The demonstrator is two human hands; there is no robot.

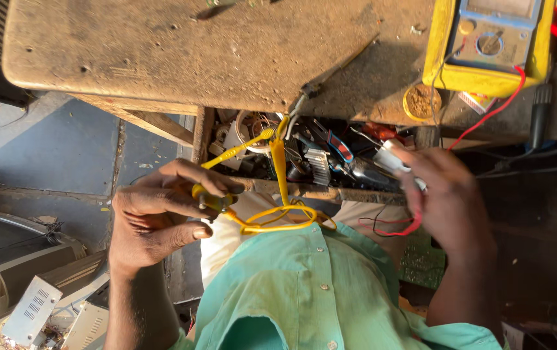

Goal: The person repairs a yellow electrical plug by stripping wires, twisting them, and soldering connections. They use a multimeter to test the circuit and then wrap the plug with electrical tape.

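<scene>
At the bench edge, over the lap: yellow test lead (278, 194) loops loosely across the green shirt (304, 285); risk, as I judge it, that the slack snags and drags the yellow multimeter (486, 45) off the worn wooden table (181, 52). Left hand (155, 220) pinches the lead's yellow clip (213, 201), fingers closed tight. Right hand (450, 201) grips a small white-grey part (395, 159) and red wire (402, 228).

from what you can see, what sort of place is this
Probably a small electronics repair workshop. A yellow multimeter sits on a worn wooden bench, a shelf under it is crammed with loose parts, and old device casings lie on the floor.
</scene>
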